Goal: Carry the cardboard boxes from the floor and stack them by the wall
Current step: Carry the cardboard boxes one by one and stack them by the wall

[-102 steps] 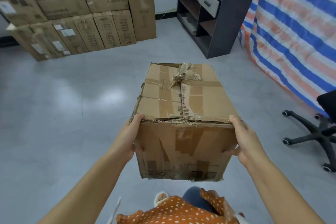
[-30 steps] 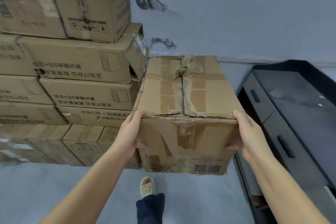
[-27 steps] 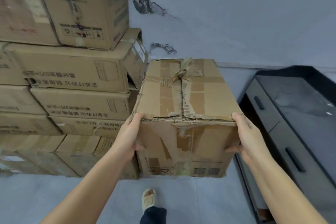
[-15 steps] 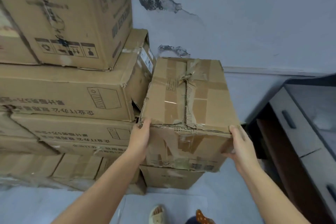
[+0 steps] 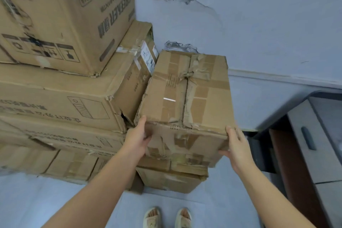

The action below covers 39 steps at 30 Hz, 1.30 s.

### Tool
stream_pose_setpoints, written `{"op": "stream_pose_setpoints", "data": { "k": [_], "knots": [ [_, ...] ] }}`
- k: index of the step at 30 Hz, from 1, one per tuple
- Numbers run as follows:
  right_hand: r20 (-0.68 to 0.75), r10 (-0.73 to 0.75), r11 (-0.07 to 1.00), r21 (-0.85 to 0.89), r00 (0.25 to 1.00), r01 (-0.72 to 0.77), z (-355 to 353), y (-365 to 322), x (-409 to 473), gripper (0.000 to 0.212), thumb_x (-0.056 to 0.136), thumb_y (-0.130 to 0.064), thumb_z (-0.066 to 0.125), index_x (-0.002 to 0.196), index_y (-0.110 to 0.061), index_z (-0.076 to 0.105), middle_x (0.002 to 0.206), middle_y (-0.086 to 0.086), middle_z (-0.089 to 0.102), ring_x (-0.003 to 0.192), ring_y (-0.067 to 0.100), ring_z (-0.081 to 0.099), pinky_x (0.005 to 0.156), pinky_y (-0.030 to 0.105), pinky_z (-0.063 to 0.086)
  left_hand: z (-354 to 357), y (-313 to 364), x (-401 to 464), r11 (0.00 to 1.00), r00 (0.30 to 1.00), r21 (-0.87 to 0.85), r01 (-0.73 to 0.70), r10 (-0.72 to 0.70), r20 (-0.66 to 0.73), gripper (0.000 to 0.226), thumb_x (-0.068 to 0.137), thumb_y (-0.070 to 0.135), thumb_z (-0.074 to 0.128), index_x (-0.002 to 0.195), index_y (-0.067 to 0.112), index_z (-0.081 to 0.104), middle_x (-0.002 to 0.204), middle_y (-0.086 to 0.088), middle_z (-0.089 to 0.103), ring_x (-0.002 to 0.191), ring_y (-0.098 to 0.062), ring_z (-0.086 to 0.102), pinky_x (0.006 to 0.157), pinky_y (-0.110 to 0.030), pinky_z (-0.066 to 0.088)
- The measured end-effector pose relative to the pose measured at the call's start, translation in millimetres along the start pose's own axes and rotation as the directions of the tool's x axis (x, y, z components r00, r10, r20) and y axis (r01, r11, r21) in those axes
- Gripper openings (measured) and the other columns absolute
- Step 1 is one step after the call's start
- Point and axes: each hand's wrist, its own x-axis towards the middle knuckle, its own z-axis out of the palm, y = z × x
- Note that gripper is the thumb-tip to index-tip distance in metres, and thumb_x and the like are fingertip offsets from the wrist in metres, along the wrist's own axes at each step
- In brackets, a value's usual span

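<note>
Head view, from left to right: a stack of cardboard boxes (image 5: 61, 83) fills the left side against the wall (image 5: 259, 24). The left hand (image 5: 137, 139) grips the near left corner of the taped box (image 5: 187, 102), thumb on its front face. That box sits on a lower box (image 5: 172, 178) on the floor, just beside the stack and close to the wall. The right hand (image 5: 237, 147) clasps its near right corner, fingers wrapped round the edge. A dark cabinet (image 5: 303, 146) stands at the right.
</note>
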Motion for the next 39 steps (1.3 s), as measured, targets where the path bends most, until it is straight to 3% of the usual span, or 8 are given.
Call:
{"op": "stream_pose_setpoints", "data": {
  "k": [5, 8, 13, 20, 25, 29, 35, 39],
  "knots": [
    [0.065, -0.068, 0.994, -0.076, 0.996, 0.073, 2, -22, 26, 0.033, 0.097, -0.036, 0.043, 0.128, -0.026, 0.051, 0.125, -0.008, 0.057, 0.109, 0.018, 0.054, 0.063, 0.031, 0.05, 18, 8, 8, 0.998, 0.997, 0.021, -0.058, 0.059, -0.056, 0.061, 0.092, 0.031, 0.062, 0.139, 0.002, 0.037, 0.139, -0.012, 0.046, 0.102, -0.022, 0.053, 0.093, -0.034, 0.05],
    [0.098, -0.103, 0.991, -0.078, 0.99, 0.11, 8, -16, 26, 0.044, 0.099, -0.033, 0.042, 0.142, -0.041, 0.039, 0.13, -0.018, 0.056, 0.112, 0.012, 0.054, 0.078, 0.037, 0.051, 10, 1, 17, 0.997, 0.993, 0.017, -0.074, 0.075, -0.096, 0.059, 0.091, 0.029, 0.062, 0.138, 0.001, 0.039, 0.139, -0.012, 0.047, 0.112, -0.024, 0.055, 0.102, -0.037, 0.047],
    [0.142, -0.07, 0.993, -0.09, 0.987, 0.083, 13, 11, 25, 0.047, 0.102, -0.025, 0.036, 0.147, -0.038, 0.03, 0.137, -0.007, 0.054, 0.12, 0.017, 0.053, 0.102, 0.046, 0.044, 12, -6, 26, 0.989, 0.982, 0.095, -0.113, 0.126, -0.144, 0.068, 0.093, 0.036, 0.057, 0.145, 0.001, 0.029, 0.147, -0.011, 0.037, 0.124, -0.028, 0.048, 0.105, -0.04, 0.043],
    [0.208, -0.045, 0.98, -0.178, 0.977, 0.083, 5, 6, 32, 0.049, 0.101, -0.028, 0.037, 0.148, -0.04, 0.027, 0.136, -0.008, 0.05, 0.126, 0.017, 0.047, 0.108, 0.049, 0.039, 9, -8, 22, 0.991, 0.98, 0.104, -0.087, 0.103, -0.169, 0.07, 0.091, 0.041, 0.059, 0.145, 0.005, 0.03, 0.146, -0.011, 0.039, 0.127, -0.029, 0.046, 0.102, -0.05, 0.044],
    [0.211, -0.026, 0.955, -0.285, 0.977, 0.087, -12, -4, 30, 0.058, 0.099, -0.034, 0.044, 0.152, -0.032, 0.02, 0.154, -0.001, 0.033, 0.138, 0.016, 0.035, 0.114, 0.045, 0.03, -8, -7, 3, 0.986, 0.996, 0.152, -0.07, 0.078, -0.048, 0.05, 0.095, 0.037, 0.055, 0.136, 0.012, 0.043, 0.133, -0.005, 0.051, 0.112, -0.02, 0.05, 0.086, -0.041, 0.047],
    [0.198, -0.198, 0.871, -0.414, 0.96, 0.265, -33, -16, 17, 0.06, 0.098, -0.034, 0.047, 0.151, -0.027, 0.021, 0.154, -0.001, 0.031, 0.136, 0.014, 0.034, 0.108, 0.03, 0.029, -33, -2, -20, 0.953, 0.986, 0.254, -0.166, 0.152, 0.074, 0.035, 0.097, 0.035, 0.051, 0.127, 0.017, 0.048, 0.13, -0.009, 0.055, 0.113, -0.021, 0.055, 0.098, -0.044, 0.045],
    [0.148, -0.391, 0.838, -0.349, 0.908, 0.418, -47, -21, -36, 0.048, 0.096, -0.028, 0.051, 0.142, -0.032, 0.038, 0.136, -0.007, 0.052, 0.118, -0.001, 0.049, 0.107, 0.033, 0.037, -55, 19, -58, 0.762, 0.831, 0.342, -0.549, 0.454, 0.321, 0.029, 0.097, 0.029, 0.049, 0.126, 0.024, 0.052, 0.108, -0.002, 0.07, 0.104, -0.015, 0.066, 0.091, -0.036, 0.05],
    [0.046, -0.401, 0.88, -0.258, 0.915, 0.399, -36, -1, -90, 0.044, 0.091, -0.041, 0.048, 0.134, -0.043, 0.04, 0.124, -0.022, 0.056, 0.119, -0.003, 0.052, 0.106, 0.041, 0.041, -68, 33, -69, 0.657, 0.727, 0.364, -0.661, 0.437, 0.53, 0.026, 0.092, 0.029, 0.05, 0.117, 0.028, 0.057, 0.101, 0.004, 0.072, 0.099, -0.009, 0.067, 0.089, -0.03, 0.049]
  ]
}}
